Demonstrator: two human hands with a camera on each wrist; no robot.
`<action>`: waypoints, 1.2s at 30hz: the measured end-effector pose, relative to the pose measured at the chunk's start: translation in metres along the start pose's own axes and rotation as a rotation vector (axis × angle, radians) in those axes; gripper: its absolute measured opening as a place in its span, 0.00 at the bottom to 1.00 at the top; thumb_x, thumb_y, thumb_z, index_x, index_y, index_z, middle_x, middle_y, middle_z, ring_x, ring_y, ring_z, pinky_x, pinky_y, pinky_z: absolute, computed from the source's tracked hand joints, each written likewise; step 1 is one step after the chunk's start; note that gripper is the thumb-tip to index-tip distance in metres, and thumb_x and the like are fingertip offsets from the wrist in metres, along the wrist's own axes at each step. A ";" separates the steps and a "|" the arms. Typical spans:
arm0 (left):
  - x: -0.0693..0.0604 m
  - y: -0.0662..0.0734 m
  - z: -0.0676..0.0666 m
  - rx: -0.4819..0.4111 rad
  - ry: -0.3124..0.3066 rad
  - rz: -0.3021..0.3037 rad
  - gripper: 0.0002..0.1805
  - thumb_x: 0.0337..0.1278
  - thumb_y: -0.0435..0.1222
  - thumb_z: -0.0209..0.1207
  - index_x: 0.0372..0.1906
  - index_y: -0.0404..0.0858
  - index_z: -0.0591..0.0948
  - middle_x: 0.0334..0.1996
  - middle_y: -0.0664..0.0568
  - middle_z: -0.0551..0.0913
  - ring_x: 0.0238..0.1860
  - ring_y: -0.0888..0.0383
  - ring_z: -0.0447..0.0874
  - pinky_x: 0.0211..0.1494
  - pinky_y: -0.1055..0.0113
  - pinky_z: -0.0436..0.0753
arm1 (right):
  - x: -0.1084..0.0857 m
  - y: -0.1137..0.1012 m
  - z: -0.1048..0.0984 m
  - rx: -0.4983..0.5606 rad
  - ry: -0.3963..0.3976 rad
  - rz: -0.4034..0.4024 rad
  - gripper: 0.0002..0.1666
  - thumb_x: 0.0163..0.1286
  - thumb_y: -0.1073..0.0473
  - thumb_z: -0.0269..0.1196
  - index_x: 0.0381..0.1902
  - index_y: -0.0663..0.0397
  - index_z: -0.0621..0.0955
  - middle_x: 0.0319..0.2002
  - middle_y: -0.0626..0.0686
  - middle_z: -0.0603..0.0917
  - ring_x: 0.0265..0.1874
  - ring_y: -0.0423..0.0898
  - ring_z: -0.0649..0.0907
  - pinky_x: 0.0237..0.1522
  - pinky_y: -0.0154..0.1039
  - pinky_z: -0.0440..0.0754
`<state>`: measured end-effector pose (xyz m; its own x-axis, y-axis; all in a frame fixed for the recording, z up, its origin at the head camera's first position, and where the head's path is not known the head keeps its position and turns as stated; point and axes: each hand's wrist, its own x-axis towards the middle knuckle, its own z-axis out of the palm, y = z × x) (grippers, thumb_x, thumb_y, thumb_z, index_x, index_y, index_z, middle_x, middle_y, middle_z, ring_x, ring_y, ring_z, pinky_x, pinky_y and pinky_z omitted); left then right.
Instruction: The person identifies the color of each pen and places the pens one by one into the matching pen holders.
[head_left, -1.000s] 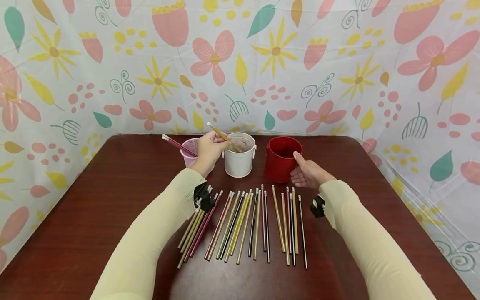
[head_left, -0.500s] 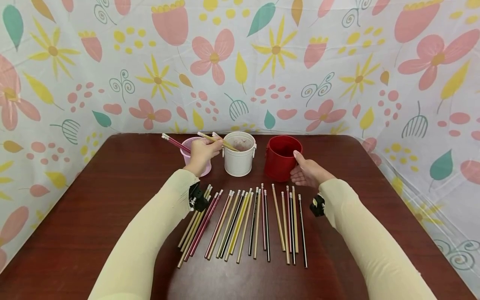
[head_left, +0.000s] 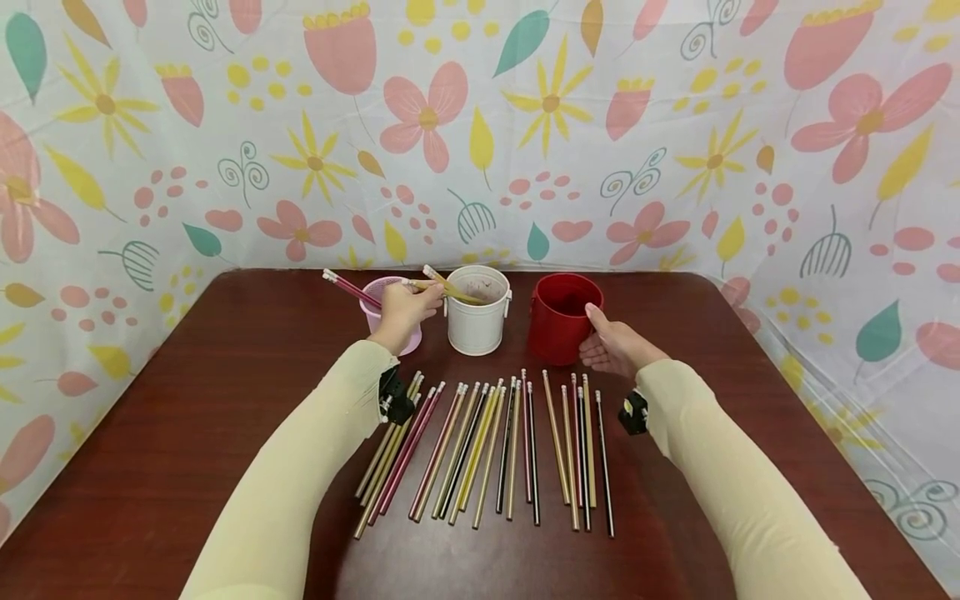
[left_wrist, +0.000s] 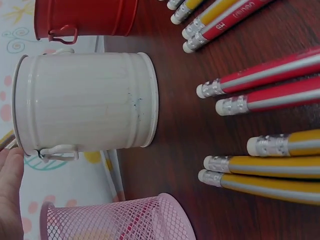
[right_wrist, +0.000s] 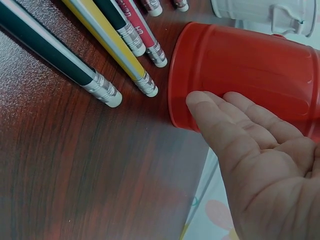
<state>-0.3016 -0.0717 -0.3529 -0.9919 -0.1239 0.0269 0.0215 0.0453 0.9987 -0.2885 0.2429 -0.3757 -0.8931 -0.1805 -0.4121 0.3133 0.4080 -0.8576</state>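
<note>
My left hand (head_left: 405, 312) is between the pink mesh cup (head_left: 372, 321) and the white bucket (head_left: 476, 329), its fingertips near the bucket's rim. It pinches a yellow pencil (head_left: 417, 284), partly hidden by the fingers. Another yellow pencil (head_left: 438, 278) leans out over the white bucket's left rim. Dark red pencils (head_left: 351, 287) stick out of the pink cup. On the right, my right hand (head_left: 618, 343) rests against the side of the red bucket (head_left: 555, 333), its fingers extended along the wall and its thumb near the rim.
Several pencils (head_left: 476, 454) in yellow, black and red lie in a rough row on the dark wooden table (head_left: 262, 383), eraser ends toward the buckets. A flowered cloth (head_left: 480, 125) hangs behind the table's back edge.
My left hand has moved left and slightly down from the white bucket toward the pink cup. The pencil it holds has tilted flatter, and another pencil shows leaning in the white bucket. My right hand stays put.
</note>
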 end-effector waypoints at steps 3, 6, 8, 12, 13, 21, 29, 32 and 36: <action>-0.001 -0.002 0.001 0.014 0.001 -0.003 0.16 0.63 0.28 0.57 0.50 0.20 0.78 0.45 0.28 0.79 0.46 0.41 0.83 0.48 0.61 0.82 | -0.001 0.001 0.000 0.007 -0.005 0.003 0.53 0.72 0.30 0.30 0.56 0.83 0.65 0.58 0.75 0.69 0.55 0.63 0.74 0.63 0.51 0.68; -0.001 -0.003 0.003 0.026 -0.004 -0.011 0.16 0.63 0.29 0.57 0.50 0.19 0.78 0.43 0.27 0.79 0.44 0.43 0.84 0.45 0.64 0.83 | -0.002 0.001 0.000 0.008 -0.014 0.001 0.55 0.72 0.30 0.29 0.59 0.84 0.63 0.60 0.76 0.66 0.59 0.66 0.71 0.65 0.52 0.66; -0.001 -0.004 0.002 0.030 -0.002 -0.013 0.16 0.63 0.29 0.57 0.49 0.19 0.78 0.42 0.27 0.79 0.44 0.43 0.84 0.44 0.64 0.83 | -0.002 0.000 0.001 0.013 -0.018 -0.001 0.55 0.72 0.30 0.29 0.59 0.85 0.62 0.61 0.77 0.66 0.60 0.66 0.70 0.65 0.52 0.66; 0.000 -0.002 0.001 0.056 -0.008 0.018 0.16 0.63 0.29 0.57 0.48 0.18 0.78 0.41 0.27 0.80 0.45 0.41 0.83 0.46 0.60 0.82 | -0.002 -0.001 0.002 0.011 -0.021 -0.002 0.54 0.73 0.31 0.29 0.59 0.84 0.63 0.60 0.77 0.66 0.58 0.66 0.71 0.64 0.52 0.66; 0.000 -0.001 0.001 0.070 -0.012 0.031 0.15 0.63 0.29 0.57 0.48 0.18 0.78 0.41 0.27 0.80 0.45 0.41 0.83 0.47 0.59 0.82 | -0.002 -0.001 0.002 0.009 -0.021 -0.003 0.54 0.73 0.31 0.29 0.59 0.84 0.63 0.60 0.77 0.67 0.58 0.66 0.71 0.64 0.52 0.67; 0.002 0.006 0.005 0.171 -0.041 0.072 0.14 0.64 0.31 0.56 0.46 0.22 0.81 0.42 0.31 0.82 0.45 0.43 0.84 0.47 0.62 0.83 | -0.002 0.000 0.000 0.003 -0.030 -0.004 0.56 0.72 0.30 0.28 0.60 0.85 0.62 0.61 0.77 0.65 0.59 0.67 0.70 0.64 0.53 0.66; 0.001 0.006 0.007 0.219 -0.029 0.061 0.14 0.63 0.31 0.57 0.46 0.22 0.81 0.41 0.32 0.83 0.44 0.44 0.85 0.44 0.65 0.83 | -0.001 0.001 0.001 -0.010 -0.020 -0.004 0.55 0.72 0.30 0.29 0.59 0.83 0.63 0.60 0.76 0.67 0.57 0.65 0.73 0.63 0.52 0.69; 0.002 0.004 0.005 0.190 -0.034 0.056 0.15 0.63 0.31 0.58 0.47 0.21 0.80 0.42 0.31 0.82 0.45 0.42 0.84 0.45 0.64 0.83 | -0.002 0.001 0.001 -0.006 -0.021 -0.004 0.55 0.72 0.30 0.28 0.59 0.84 0.63 0.60 0.76 0.67 0.57 0.65 0.72 0.63 0.52 0.68; 0.002 -0.001 -0.003 0.176 -0.060 0.035 0.16 0.63 0.33 0.58 0.49 0.22 0.80 0.42 0.31 0.83 0.42 0.45 0.85 0.45 0.63 0.83 | -0.002 0.000 0.001 0.001 -0.027 -0.006 0.56 0.72 0.30 0.28 0.60 0.85 0.62 0.61 0.77 0.65 0.59 0.67 0.71 0.64 0.53 0.67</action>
<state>-0.3034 -0.0746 -0.3538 -0.9967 -0.0600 0.0539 0.0393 0.2224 0.9742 -0.2863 0.2428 -0.3750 -0.8857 -0.2074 -0.4154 0.3085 0.4058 -0.8603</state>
